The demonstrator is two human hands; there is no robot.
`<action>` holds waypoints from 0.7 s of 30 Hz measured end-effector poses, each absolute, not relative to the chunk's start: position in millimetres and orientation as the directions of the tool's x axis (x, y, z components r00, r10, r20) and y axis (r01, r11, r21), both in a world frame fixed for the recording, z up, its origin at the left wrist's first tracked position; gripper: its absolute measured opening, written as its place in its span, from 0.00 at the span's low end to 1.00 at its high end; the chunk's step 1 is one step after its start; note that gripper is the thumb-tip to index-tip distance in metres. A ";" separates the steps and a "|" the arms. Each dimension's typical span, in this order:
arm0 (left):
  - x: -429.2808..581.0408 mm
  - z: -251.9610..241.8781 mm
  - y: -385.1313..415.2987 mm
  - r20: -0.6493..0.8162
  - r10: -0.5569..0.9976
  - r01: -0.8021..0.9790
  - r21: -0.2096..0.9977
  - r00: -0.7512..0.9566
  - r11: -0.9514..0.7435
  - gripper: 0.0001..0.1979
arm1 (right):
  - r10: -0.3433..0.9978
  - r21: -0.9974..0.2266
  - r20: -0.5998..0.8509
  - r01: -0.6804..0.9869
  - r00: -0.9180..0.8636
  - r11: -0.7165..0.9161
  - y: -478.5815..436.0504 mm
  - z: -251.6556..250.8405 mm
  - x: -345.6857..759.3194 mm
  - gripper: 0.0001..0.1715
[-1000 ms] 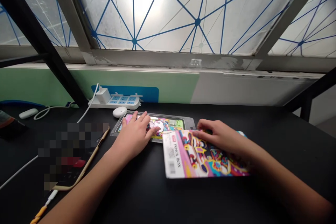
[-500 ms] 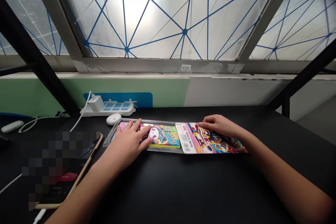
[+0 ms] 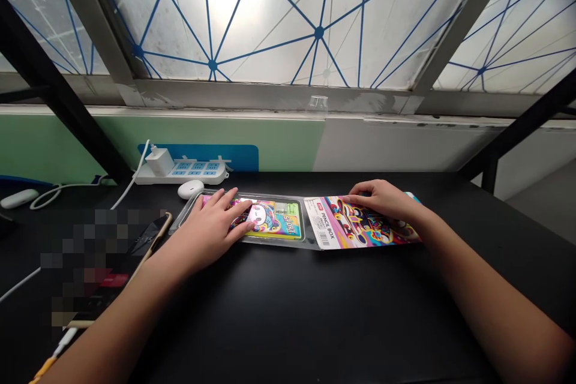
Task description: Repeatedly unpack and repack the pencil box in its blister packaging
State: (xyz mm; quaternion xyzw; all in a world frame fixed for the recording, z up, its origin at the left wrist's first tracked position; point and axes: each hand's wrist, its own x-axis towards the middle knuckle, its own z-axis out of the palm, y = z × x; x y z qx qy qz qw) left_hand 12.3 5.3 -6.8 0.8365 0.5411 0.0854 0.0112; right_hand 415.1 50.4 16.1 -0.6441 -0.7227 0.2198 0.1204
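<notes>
A colourful pencil box (image 3: 276, 220) lies in a clear plastic blister tray (image 3: 189, 214) on the black desk (image 3: 288, 312). My left hand (image 3: 209, 229) rests flat on its left part, fingers stretched out. To the right lies a printed cardboard insert (image 3: 355, 229) marked "PENCIL BOX", its left edge meeting the tray. My right hand (image 3: 382, 199) lies on the insert's far edge, fingers curved and pressing down on it.
A white power strip (image 3: 182, 172) with a charger plugged in sits against the green wall panel. A white oval case (image 3: 191, 189) lies just behind the tray. A phone with a tan edge (image 3: 148, 246) and white cables lie at the left. Black frame posts stand at both sides.
The cardboard insert has swung from lying askew across the tray's right end to lying flat in line beside it. My left hand stayed on the pencil box.
</notes>
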 end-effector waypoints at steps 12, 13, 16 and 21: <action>21.5 -15.9 3.2 0.184 0.902 0.904 0.107 0.392 -0.414 0.26 | 0.986 -0.557 -0.082 0.827 -0.144 0.075 37.6 7.0 379.5 0.28; 25.5 -16.2 1.6 0.191 0.903 0.906 0.109 0.386 -0.410 0.26 | 0.987 -0.569 -0.075 0.819 -0.143 0.075 34.9 4.5 372.6 0.28; 40.4 -14.1 -6.9 0.198 0.899 0.888 0.179 0.390 -0.425 0.27 | 0.987 -0.583 -0.014 0.804 -0.159 0.121 27.0 -2.6 353.3 0.28; 57.7 -0.7 -23.6 0.202 0.877 0.768 0.424 0.436 -0.480 0.23 | 0.978 -0.598 0.015 0.782 -0.207 0.175 22.8 -5.4 342.5 0.28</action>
